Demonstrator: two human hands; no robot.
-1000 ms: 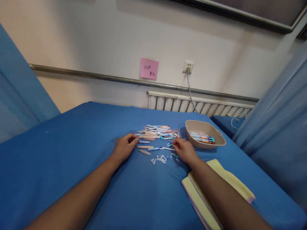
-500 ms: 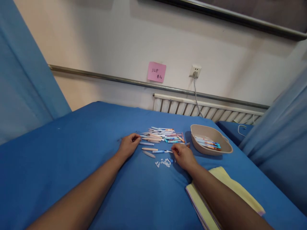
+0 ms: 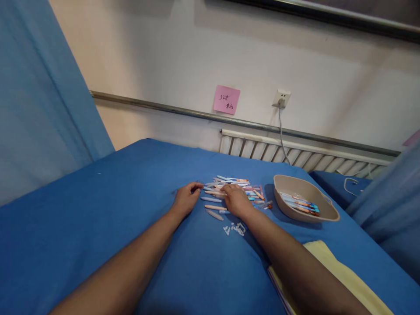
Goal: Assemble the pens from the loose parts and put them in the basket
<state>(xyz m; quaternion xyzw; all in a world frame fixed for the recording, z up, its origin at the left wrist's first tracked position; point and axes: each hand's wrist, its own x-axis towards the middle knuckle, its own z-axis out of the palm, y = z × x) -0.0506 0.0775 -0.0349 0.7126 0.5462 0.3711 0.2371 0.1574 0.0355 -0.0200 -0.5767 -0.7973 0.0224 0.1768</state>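
My left hand (image 3: 187,197) rests at the left end of a pile of pen parts (image 3: 243,183), its fingers curled and its thumb and fingertips close together. What those fingers hold, if anything, is too small to make out. My right hand (image 3: 236,200) reaches over the pile with bent, closed fingers; whatever lies beneath them is hidden. Nearer to me lie a lavender pen barrel (image 3: 211,199), a peach one (image 3: 215,207) and a grey one (image 3: 214,215). A blue-and-white pen (image 3: 224,212) shows partly beside my right hand. Several small white pieces (image 3: 238,229) lie scattered closer still.
A beige basket (image 3: 300,214) holding wrapped pens (image 3: 298,203) stands right of the pile. A yellow cloth (image 3: 341,271) lies under my right forearm on the blue sheet (image 3: 131,188). Behind are a radiator (image 3: 256,148) and a wall with a pink note (image 3: 226,99).
My right hand has moved from the thin white tip of the blue-and-white pen forward and left onto the pile. My left hand stays at the pile's left end. The view has shifted slightly.
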